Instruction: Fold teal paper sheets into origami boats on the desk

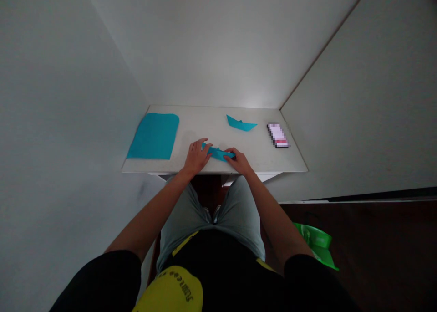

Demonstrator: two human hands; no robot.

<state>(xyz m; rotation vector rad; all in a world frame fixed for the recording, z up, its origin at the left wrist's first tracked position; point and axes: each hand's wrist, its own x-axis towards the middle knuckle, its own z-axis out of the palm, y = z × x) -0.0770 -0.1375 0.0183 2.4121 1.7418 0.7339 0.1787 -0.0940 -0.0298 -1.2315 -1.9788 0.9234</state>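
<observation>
Near the front edge of the white table (191, 165), a blue folded paper boat (218, 154) lies between my two hands. My left hand (197, 156) pinches its left end with thumb and fingers. At the other end, my right hand (238, 159) grips the boat's right tip, thumb in front and fingers behind. A second blue paper boat (241, 124) rests farther back on the table, untouched and apart from both hands.
Blue paper sheets (155, 136) lie at the table's left side. On the right is a phone (278, 135) with its screen lit and blurred. Walls enclose the table at the back and sides. A green plastic object (317, 241) is on the floor at right.
</observation>
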